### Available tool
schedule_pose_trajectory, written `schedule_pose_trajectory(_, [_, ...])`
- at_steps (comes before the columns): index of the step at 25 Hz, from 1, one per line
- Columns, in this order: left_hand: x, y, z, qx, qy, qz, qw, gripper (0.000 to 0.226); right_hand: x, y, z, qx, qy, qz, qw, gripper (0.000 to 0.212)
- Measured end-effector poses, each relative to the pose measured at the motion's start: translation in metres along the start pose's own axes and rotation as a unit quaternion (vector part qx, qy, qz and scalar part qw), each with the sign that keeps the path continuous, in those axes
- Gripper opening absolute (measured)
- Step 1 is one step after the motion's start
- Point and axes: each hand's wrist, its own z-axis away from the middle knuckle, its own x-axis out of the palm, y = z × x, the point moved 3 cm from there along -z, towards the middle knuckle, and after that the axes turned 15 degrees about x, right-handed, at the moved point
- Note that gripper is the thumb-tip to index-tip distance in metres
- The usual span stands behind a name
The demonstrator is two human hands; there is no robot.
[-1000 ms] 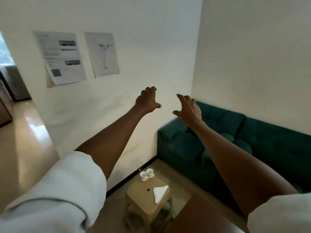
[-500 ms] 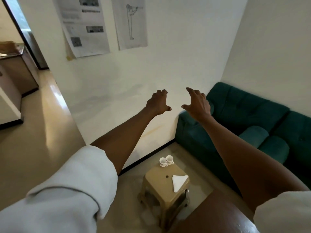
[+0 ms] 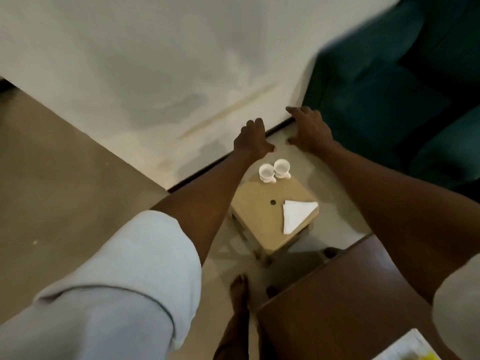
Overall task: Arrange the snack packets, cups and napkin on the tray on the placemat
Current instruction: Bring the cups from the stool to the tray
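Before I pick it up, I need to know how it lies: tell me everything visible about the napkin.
The napkin is white, folded into a triangle, paper or cloth, I cannot tell. It lies flat on the tan stool, by its right edge, beside the centre hole, apart from the cups. Only the stool touches it.

A home sitting room: green sofa (image 3: 376,100), small plastic stool (image 3: 254,214), wooden table (image 3: 337,307)

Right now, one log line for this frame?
left hand: open, empty | right hand: open, empty | two small white cups: upright, far corner of tan plastic stool | folded white triangular napkin: flat on stool
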Motion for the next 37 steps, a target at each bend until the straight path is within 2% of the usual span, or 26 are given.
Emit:
schedule_pose_trajectory(2, [0.068, -0.033, -0.030, -0.011, -0.031, -0.001, 0.999, 0.088, 0.076, 0.021, -0.032, -0.027, -0.054, 0.048, 0.997, 0.103])
schedule_pose_trajectory(5, [0.139, -0.067, -0.051, -0.022, -0.061, -0.025, 0.998, 0.102, 0.157, 0.041, -0.059, -0.055, -0.084, 0.085, 0.991, 0.106])
schedule_pose_trajectory(9, [0.216, -0.093, -0.069, -0.025, -0.086, -0.041, 0.995, 0.101, 0.238, 0.062, -0.080, -0.053, -0.118, 0.117, 0.985, 0.109])
schedule_pose_trajectory(13, [0.235, -0.095, -0.079, -0.025, -0.037, -0.056, 0.997, 0.090, 0.258, 0.070, -0.095, -0.042, -0.108, 0.087, 0.989, 0.102])
schedule_pose_trajectory(15, [0.240, -0.094, -0.079, -0.019, -0.024, -0.055, 0.998, 0.079, 0.267, 0.069, -0.093, -0.053, -0.113, 0.064, 0.990, 0.090])
schedule_pose_trajectory(18, [0.237, -0.089, -0.087, 0.001, 0.012, -0.086, 0.996, 0.058, 0.264, 0.065, -0.099, -0.053, -0.063, 0.029, 0.996, 0.065])
schedule_pose_trajectory(22, [0.222, -0.081, -0.085, 0.003, 0.021, -0.084, 0.996, 0.047, 0.252, 0.060, -0.085, -0.026, -0.049, 0.009, 0.998, 0.057])
schedule_pose_trajectory(27, [0.164, -0.039, -0.085, 0.036, 0.012, -0.057, 0.998, 0.035, 0.182, 0.058, -0.072, 0.004, -0.035, -0.011, 0.999, 0.050])
schedule_pose_trajectory(30, [0.104, 0.015, -0.088, 0.065, 0.004, -0.046, 0.997, 0.033, 0.096, 0.057, -0.051, 0.048, -0.015, -0.036, 0.998, 0.043])
schedule_pose_trajectory(31, [0.065, 0.052, -0.094, 0.096, 0.007, -0.053, 0.994, 0.035, 0.035, 0.056, -0.042, 0.059, 0.005, -0.034, 0.998, 0.044])
schedule_pose_trajectory(32, [0.061, 0.049, -0.094, 0.082, -0.004, -0.061, 0.995, 0.034, 0.029, 0.050, -0.038, 0.048, 0.006, -0.036, 0.998, 0.045])
schedule_pose_trajectory(33, [0.032, 0.083, -0.099, 0.121, 0.007, -0.064, 0.991, 0.033, -0.018, 0.054, -0.030, 0.051, 0.022, -0.025, 0.998, 0.046])
schedule_pose_trajectory(34, [-0.012, 0.143, -0.100, 0.170, 0.013, -0.075, 0.982, 0.032, -0.095, 0.066, -0.008, 0.073, 0.050, 0.008, 0.996, 0.047])
schedule_pose_trajectory(37, [-0.090, 0.250, -0.077, 0.251, -0.007, -0.089, 0.964, 0.043, -0.221, 0.081, 0.040, 0.109, 0.121, 0.021, 0.986, 0.050])
